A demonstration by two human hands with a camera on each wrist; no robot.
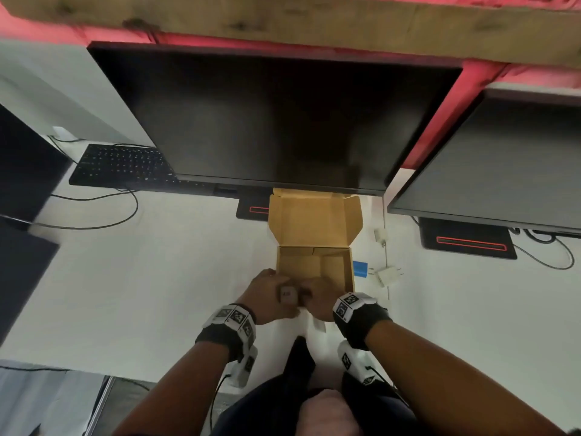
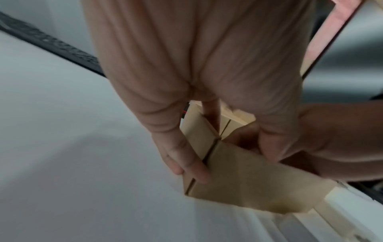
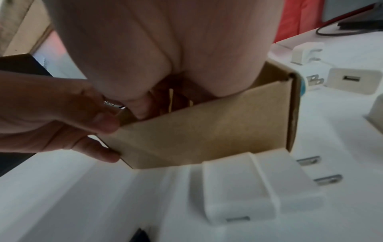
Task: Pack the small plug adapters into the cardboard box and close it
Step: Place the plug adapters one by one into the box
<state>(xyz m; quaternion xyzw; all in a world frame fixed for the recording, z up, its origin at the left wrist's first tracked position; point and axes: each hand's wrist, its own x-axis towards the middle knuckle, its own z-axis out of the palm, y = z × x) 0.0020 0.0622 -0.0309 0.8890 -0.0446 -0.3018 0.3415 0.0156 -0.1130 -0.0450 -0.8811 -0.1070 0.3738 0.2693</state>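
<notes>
The left hand [image 1: 267, 292] grips the near-left corner of the cardboard box [image 1: 314, 265], fingers [image 2: 182, 157] curled round its wall, likely to steady it on the desk [image 1: 157, 294]. The right hand [image 1: 317, 297] hooks over the near wall. The box's lid stands open, pointing away toward the monitor [image 1: 273, 121]. To its right, the plug adapters [image 1: 388, 273] lie unpacked on the desk, one more just before the near wall.
</notes>
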